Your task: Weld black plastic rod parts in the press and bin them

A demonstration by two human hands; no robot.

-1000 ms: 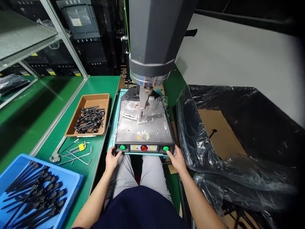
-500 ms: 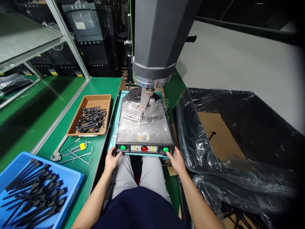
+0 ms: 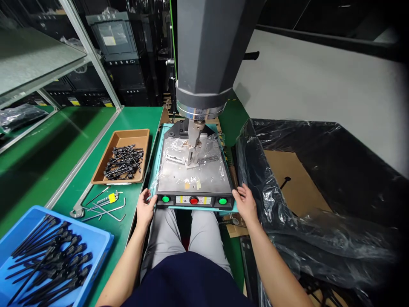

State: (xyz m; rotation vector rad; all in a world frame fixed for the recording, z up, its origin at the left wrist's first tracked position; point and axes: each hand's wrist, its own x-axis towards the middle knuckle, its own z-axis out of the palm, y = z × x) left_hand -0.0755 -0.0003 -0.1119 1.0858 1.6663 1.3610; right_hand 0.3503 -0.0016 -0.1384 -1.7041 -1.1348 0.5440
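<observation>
My left hand [image 3: 146, 207] is at the left front corner of the machine base [image 3: 179, 181], beside a lit green button [image 3: 165, 199]. Its fingers are apart and hold nothing. At the opposite corner, my right hand [image 3: 245, 203] is open with the thumb close to the other green button [image 3: 223, 201]. A red button [image 3: 193, 200] sits between the two green ones. Above the metal plate, the pointed press tool [image 3: 194, 133] comes down on a small fixture [image 3: 191, 158] partly covered by clear film. Whether a part lies under the tip cannot be made out.
To the left, a brown tray [image 3: 147, 147] holds small black parts. Hex keys [image 3: 108, 209] and a wrench [image 3: 77, 210] lie on the green bench. A blue tray [image 3: 107, 243] contains long black parts. Right stands a plastic-lined box [image 3: 255, 170] with one black part [image 3: 285, 181] on cardboard.
Both hands have moved slightly up and outward from the front corners beside the green buttons, and their fingers have spread. The view has shifted a little; the press tool looks the same.
</observation>
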